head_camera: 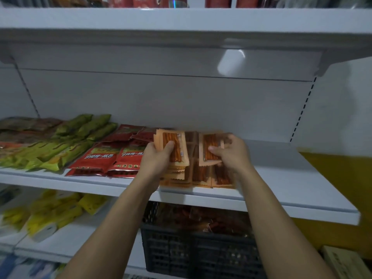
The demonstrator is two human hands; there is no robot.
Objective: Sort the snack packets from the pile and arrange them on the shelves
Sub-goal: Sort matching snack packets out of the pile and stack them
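On the middle white shelf (281, 178) lie stacks of orange snack packets (203, 176) with brown sticks showing through clear windows. My left hand (157, 158) grips a fanned bundle of these orange packets (175, 141), thumb on top. My right hand (231, 152) holds a single orange packet (209, 148) just above the right stack. Below the shelf stands a dark plastic crate (197, 252) with a pile of reddish snack packets (211, 220) inside.
Red packets (104, 158), green packets (66, 150) and brown packets (24, 127) fill the shelf's left part. Yellow packets (54, 210) lie on the lower shelf. An upper shelf (181, 21) carries red bags. The shelf's right end is bare; a yellow wall (338, 188) is beyond.
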